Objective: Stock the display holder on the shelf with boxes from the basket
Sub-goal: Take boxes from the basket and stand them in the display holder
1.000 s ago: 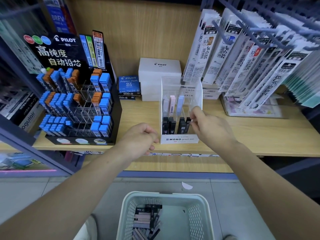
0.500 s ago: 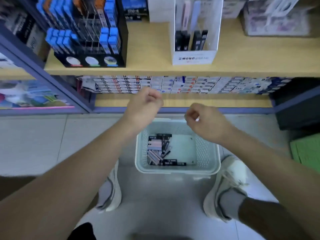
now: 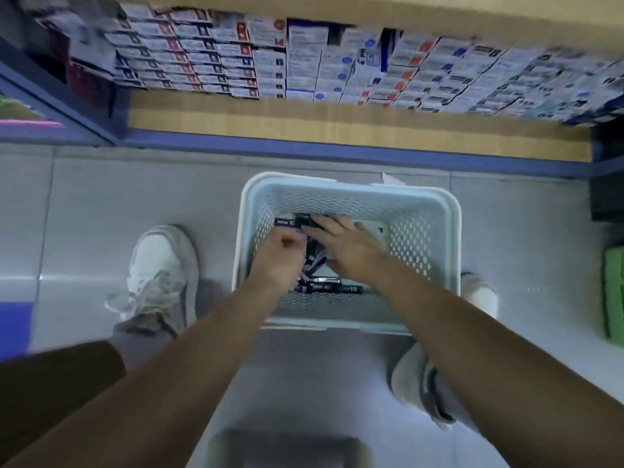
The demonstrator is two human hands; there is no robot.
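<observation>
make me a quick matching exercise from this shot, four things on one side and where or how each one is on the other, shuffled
Things
1. basket
2. laced white shoe
3. right hand
4. green object

Places or states
a. far right edge of the view
b. fingers spread over the dark boxes
c. on the floor, pale, with holed walls
d. on the floor, left of the basket

Pairs: 1-c, 2-d, 3-b, 4-a

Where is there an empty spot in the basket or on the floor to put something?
In the basket, the right side looks barest, between the right hand and the right wall. The floor strip between basket and lower shelf is bare too. The basket's left side is crowded with boxes and the left hand.
</observation>
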